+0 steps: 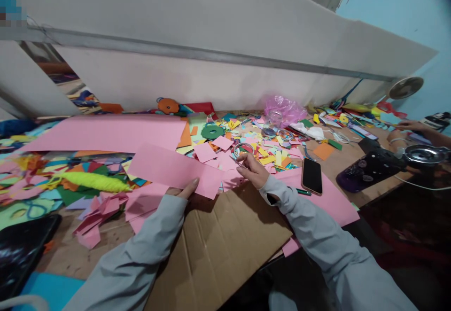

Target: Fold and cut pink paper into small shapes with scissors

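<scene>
My left hand (188,190) grips a pink paper strip (169,167) by its lower edge, thumb on top and the other fingers mostly hidden underneath. Just right of the strip, my right hand (256,172) is closed around a slim pointed tool (237,161); its exact kind is too small to make out. The tool's tip points up and left, apart from the strip. Below both hands lies a brown cardboard sheet (225,250). A roll of clear tape (244,149) rests just beyond my right hand, among small pink paper pieces (205,152).
A large pink sheet (116,132) lies at the back left. Beside my right forearm are a phone (312,176) and a green pen (303,192). Farther right are a dark tumbler (368,170) and another person's hand (410,126). Coloured scraps (271,156) cover the table's middle.
</scene>
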Motion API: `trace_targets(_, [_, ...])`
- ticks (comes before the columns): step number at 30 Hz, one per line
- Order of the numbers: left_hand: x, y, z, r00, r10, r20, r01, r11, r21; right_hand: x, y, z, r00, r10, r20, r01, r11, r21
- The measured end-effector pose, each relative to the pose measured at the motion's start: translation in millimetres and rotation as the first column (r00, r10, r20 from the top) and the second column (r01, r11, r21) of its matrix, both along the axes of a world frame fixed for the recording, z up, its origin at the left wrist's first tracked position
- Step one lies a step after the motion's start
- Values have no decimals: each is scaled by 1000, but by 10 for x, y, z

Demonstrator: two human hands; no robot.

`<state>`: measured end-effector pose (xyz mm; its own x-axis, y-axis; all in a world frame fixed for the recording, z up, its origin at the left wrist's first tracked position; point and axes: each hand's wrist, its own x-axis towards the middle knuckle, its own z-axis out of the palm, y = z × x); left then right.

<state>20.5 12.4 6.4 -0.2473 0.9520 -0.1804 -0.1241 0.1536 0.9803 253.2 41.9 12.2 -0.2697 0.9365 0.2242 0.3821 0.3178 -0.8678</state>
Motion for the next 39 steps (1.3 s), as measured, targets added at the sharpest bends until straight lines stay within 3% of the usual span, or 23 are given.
trace_targets(5, [7,-13,7,1000,2,19,-2,1000,21,-71,-83,38,993,107,-44,-111,987,-114])
trace_targets(20, [16,-16,2,1000,9,-2,-8,1000,25,-84,-146,103,993,82,84,-83,997,6])
trace_targets(33, [21,-25,29,1000,15,-17,-15,1000,-4,-85,-150,87,990,64,122,-66,998,8])
trace_targets(39, [4,-6,-24,1000,-5,-25,5,1000,10,-88,-144,82,989,64,131,-66,998,13])
